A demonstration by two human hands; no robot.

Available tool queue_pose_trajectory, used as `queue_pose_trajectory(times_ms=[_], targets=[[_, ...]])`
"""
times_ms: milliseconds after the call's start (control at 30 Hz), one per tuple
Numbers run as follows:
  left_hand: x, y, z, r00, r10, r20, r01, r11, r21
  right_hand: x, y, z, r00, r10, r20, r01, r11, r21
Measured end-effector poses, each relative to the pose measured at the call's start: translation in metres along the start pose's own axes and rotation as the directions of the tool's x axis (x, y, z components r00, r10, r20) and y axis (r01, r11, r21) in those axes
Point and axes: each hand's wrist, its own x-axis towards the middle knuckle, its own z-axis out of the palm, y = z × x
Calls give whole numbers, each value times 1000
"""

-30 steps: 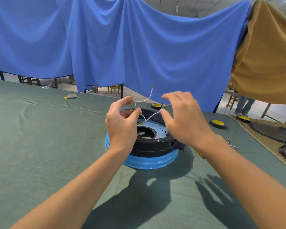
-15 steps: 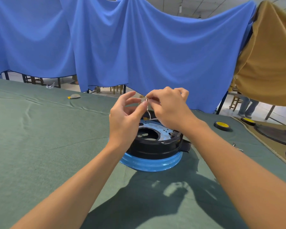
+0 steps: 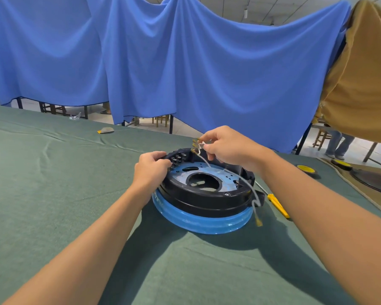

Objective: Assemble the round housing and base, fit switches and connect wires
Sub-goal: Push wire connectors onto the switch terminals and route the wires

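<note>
While the left hand [image 3: 152, 169] grips the round housing [image 3: 207, 200] on its blue base [image 3: 198, 222] on the table [image 3: 53, 194], the right hand [image 3: 227, 147] pinches thin white wires [image 3: 256, 203] (limp, light, likely kink-prone), best held near their brass terminals [image 3: 195, 141].

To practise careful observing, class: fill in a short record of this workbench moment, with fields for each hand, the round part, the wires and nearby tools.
Left hand: grips the far left rim of the black housing
Right hand: pinches the white wires above the housing's far edge
Housing: round, sits on the blue base
Wires: one strand trails over the housing's right side, its brass end hanging beside the base
Tools: yellow-handled screwdriver on the green cloth, right of the base
</note>
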Motion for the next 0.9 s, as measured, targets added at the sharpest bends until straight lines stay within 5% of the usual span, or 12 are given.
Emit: queue_pose_trajectory(times_ms=[300, 467, 633, 900], targets=[[-10, 19, -7, 1000, 5, -31, 1, 978, 210, 11, 7, 6, 959, 65, 274, -50, 997, -60], [-12, 18, -6, 995, -13, -99, 45, 944, 328, 14, 14, 13, 933, 46, 357, -68, 996, 49], [-13, 19, -8, 992, -28, -125, 75, 919, 388, 18, 11, 16, 971, 64, 232, -91, 990, 110], [-16, 24, -4, 994, 44, -99, 0, 913, 408, 7, 10, 56, 970, 99, 223, -87, 994, -62]])
